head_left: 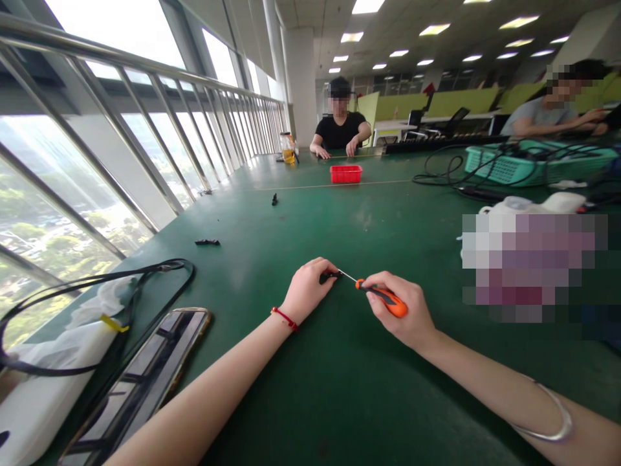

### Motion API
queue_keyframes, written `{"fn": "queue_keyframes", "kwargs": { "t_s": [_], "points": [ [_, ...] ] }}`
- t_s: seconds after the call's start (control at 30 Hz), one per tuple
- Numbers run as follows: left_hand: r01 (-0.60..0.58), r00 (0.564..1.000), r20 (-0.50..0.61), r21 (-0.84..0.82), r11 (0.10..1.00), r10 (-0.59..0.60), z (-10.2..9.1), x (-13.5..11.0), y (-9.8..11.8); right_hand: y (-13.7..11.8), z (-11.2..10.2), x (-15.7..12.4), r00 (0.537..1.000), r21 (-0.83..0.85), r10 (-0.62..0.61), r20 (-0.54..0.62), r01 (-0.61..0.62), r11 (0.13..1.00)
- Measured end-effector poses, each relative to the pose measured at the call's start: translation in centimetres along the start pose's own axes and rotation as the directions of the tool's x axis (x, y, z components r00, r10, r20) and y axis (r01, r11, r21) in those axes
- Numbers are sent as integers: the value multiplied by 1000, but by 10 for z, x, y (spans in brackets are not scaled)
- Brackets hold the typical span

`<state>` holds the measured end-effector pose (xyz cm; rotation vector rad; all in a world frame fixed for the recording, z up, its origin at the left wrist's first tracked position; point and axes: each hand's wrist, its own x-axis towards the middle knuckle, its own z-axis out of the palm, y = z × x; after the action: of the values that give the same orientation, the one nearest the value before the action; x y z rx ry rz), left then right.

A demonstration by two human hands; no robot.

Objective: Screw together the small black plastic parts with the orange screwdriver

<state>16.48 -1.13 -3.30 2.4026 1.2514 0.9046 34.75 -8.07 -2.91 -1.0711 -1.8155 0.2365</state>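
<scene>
My left hand (308,289) rests on the green table (339,388), its fingers pinched round a small black part (328,276). My right hand (400,314) grips a small screwdriver with an orange and black handle (385,299). Its thin metal shaft (347,276) points left and its tip meets the black part. The two hands lie close together near the table's middle front.
A phone (145,382) and a black cable (97,291) over white plastic lie at the front left. Small black pieces (207,242) sit further out. A red tray (346,173), a jar (288,147), a teal basket (528,162) and two seated people are beyond.
</scene>
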Motion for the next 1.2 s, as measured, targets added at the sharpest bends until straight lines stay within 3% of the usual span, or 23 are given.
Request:
{"fn": "queue_keyframes", "kwargs": {
  "t_s": [0.1, 0.27, 0.43, 0.63, 1.03, 1.2],
  "points": [
    [0, 1000, -3, 3, 1000, 0, 0, 0, -1, -1, -1, 1, 998, -15, 43, 54, -42, 999],
    [1, 1000, -27, -28, 1000, -1, -1, -2, 2, 5, -2, 6, 996, -49, 38, -78, -41, 998],
    [-54, 997, -68, -125, 991, 46, 0, -7, 14, 21, 4, 9, 987, -166, 149, 57, -138, 976],
    [-73, 997, -41, -232, 970, 65, 6, -16, 31, 26, 7, 9, 969, -130, 154, 193, -130, 983],
    [-64, 997, -63, -219, 974, 51, 4, -15, 32, 23, 5, 8, 977, -163, 144, 160, -118, 980],
    [22, 999, -29, -320, 947, -33, 5, -13, 28, 21, 4, 8, 978, -232, 123, 169, -82, 969]
  ]
}}
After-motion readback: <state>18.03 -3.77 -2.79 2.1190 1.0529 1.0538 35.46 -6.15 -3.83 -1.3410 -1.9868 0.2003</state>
